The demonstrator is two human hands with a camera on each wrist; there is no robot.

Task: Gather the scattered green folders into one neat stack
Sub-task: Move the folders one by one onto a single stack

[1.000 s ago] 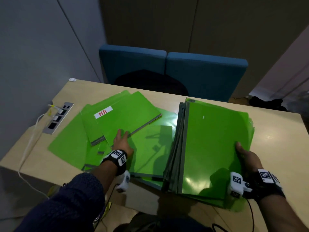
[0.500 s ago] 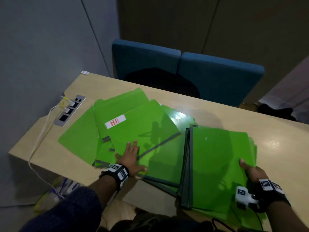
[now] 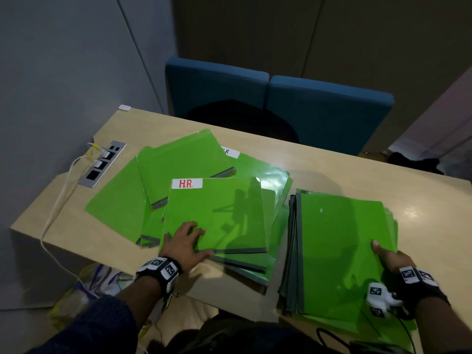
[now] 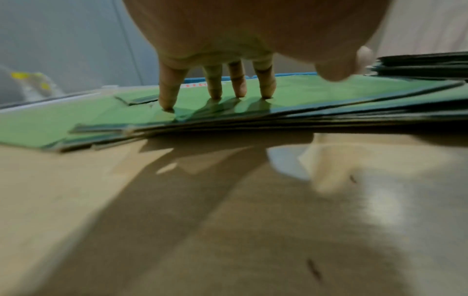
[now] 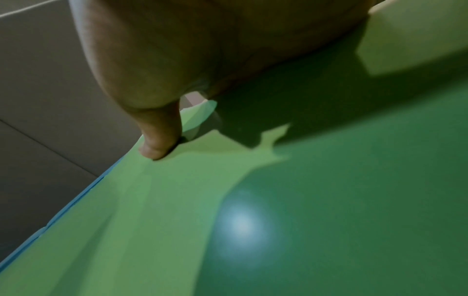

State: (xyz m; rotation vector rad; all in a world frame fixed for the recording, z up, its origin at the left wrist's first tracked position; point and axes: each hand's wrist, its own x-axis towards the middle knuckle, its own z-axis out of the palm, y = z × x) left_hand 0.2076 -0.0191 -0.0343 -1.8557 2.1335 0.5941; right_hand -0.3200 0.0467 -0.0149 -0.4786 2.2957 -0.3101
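Several green folders lie fanned across the left half of the table (image 3: 421, 200). On top sits one labelled "HR" (image 3: 219, 215). My left hand (image 3: 184, 242) rests on its near-left corner; the left wrist view shows straight fingers (image 4: 215, 86) pressing down on the folder (image 4: 291, 94), thumb spread to the right. A thick stack of green folders (image 3: 339, 251) lies at the right, dark spines to the left. My right hand (image 3: 389, 256) grips its right edge, with the thumb (image 5: 157, 136) on the top cover (image 5: 329, 220) and the fingers hidden underneath.
A socket panel (image 3: 102, 164) with a white cable (image 3: 58, 200) sits at the table's left edge. Two blue chairs (image 3: 327, 111) stand behind the table. A plastic bag (image 3: 84, 284) lies on the floor at the near left. A grey wall runs along the left.
My left hand has slid the HR folder toward me and to the right, turning it square to the table edge. The right-hand stack has come down from a tilt to lie nearly flat.
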